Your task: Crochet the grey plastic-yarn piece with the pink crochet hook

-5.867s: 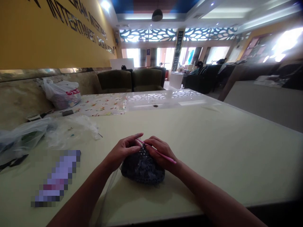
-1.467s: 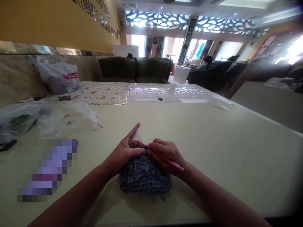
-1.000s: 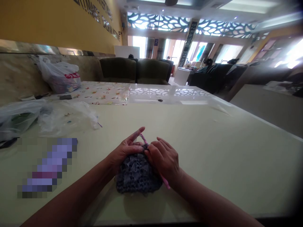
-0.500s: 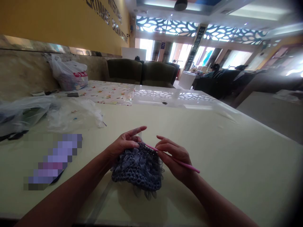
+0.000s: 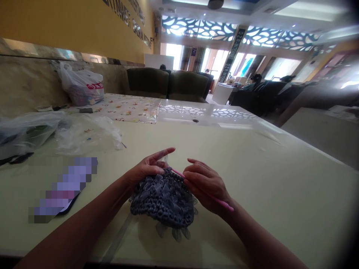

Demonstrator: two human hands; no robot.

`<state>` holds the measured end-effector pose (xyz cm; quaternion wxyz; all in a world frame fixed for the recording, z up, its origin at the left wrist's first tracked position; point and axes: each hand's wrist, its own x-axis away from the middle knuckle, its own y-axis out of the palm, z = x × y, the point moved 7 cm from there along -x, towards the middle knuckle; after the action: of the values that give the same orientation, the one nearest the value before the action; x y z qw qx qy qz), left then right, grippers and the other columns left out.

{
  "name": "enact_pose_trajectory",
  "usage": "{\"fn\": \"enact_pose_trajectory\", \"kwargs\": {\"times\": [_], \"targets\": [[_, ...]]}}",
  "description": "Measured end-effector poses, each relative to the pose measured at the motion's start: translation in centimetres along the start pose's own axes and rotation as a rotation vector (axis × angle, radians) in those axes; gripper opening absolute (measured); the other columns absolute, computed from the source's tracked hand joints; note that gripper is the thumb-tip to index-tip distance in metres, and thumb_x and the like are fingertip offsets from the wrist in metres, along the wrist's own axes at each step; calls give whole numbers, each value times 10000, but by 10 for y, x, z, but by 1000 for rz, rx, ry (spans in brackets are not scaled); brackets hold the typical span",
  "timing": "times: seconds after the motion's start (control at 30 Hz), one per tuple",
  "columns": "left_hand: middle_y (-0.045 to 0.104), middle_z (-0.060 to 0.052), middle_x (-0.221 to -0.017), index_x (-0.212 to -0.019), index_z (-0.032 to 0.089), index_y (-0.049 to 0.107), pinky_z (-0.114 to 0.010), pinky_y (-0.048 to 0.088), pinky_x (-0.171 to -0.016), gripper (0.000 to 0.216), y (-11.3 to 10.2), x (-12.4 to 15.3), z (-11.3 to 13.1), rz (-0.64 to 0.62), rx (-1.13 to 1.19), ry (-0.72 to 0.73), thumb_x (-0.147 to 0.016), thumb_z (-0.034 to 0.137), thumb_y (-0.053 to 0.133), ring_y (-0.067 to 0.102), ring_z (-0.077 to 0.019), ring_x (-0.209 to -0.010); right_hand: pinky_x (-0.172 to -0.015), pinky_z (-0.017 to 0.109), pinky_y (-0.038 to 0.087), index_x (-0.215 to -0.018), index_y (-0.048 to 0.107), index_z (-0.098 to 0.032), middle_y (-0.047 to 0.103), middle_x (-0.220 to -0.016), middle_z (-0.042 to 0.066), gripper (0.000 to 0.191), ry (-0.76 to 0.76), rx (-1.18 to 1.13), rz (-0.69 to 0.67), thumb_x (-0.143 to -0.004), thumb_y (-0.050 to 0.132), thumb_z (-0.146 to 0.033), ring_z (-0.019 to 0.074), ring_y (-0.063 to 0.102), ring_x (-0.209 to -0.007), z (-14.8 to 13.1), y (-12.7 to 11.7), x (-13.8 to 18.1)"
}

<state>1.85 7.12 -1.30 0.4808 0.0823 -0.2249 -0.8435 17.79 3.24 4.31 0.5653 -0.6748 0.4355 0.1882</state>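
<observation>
A dark grey-blue crocheted piece (image 5: 164,203) with sheer ribbon petals hangs between my hands above the table. My left hand (image 5: 150,166) pinches its upper left edge, index finger stretched out with sheer ribbon over it. In my right hand (image 5: 206,183) is a pink crochet hook (image 5: 221,202), its handle lying along the palm toward the wrist. The hook's tip end meets the top edge of the piece, close to my left thumb; the very tip is hidden in the stitches. A strip of sheer grey ribbon (image 5: 119,237) runs down to the table's near edge.
On the left of the white table (image 5: 280,194) lie a pixelated purple phone-like object (image 5: 67,186) and clear plastic bags (image 5: 89,136). Farther back are a filled white bag (image 5: 84,87) and a patterned sheet (image 5: 126,108). Dark chairs (image 5: 148,84) stand beyond; people sit at the far right.
My right hand has rolled over slightly, and the hook's handle now dips lower against the palm. The crocheted piece has shifted a little. My left hand keeps its grip.
</observation>
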Motion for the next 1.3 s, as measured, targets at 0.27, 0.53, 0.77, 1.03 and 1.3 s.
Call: {"fn": "enact_pose_trajectory", "kwargs": {"times": [0.27, 0.53, 0.77, 1.03, 1.3], "targets": [[662, -11, -754, -1224, 193, 689, -264, 428, -665, 591, -3, -4, -2, -3, -44, 35, -638, 120, 690, 574, -141, -698, -1033, 466, 532, -930, 647, -207, 687, -828, 15, 137, 55, -131, -14, -920, 555, -106, 143, 650, -783, 1, -1, 1], [720, -37, -909, -1423, 242, 527, -316, 453, -823, 765, 1, -2, -8, 110, -28, 9, -711, 162, 797, 647, -166, -829, -993, 423, 561, -929, 645, -200, 679, -821, 16, 111, 43, -51, 29, -922, 571, -117, 136, 652, -778, 1, 0, 0], [741, -41, -889, -1434, 242, 509, -298, 464, -814, 789, 8, 1, -8, 52, 9, -13, -698, 117, 764, 659, -157, -801, -987, 408, 545, -936, 638, -195, 686, -826, 20, 102, -4, 86, 23, -941, 547, -148, 127, 641, -751, -2, 7, 1], [694, -29, -871, -1399, 225, 542, -288, 471, -773, 767, 4, -1, -8, -38, 17, -40, -667, 123, 748, 636, -159, -797, -1026, 425, 527, -963, 641, -195, 692, -854, 20, 106, 7, -27, 2, -945, 552, -140, 129, 658, -797, 0, 4, 1], [675, -27, -833, -1258, 162, 631, -257, 481, -714, 635, 1, -3, -9, -90, 11, -48, -635, 143, 752, 609, -141, -754, -1041, 429, 519, -927, 642, -184, 677, -826, 15, 121, 34, -147, -56, -930, 563, -91, 130, 653, -802, 0, -1, -2]]}}
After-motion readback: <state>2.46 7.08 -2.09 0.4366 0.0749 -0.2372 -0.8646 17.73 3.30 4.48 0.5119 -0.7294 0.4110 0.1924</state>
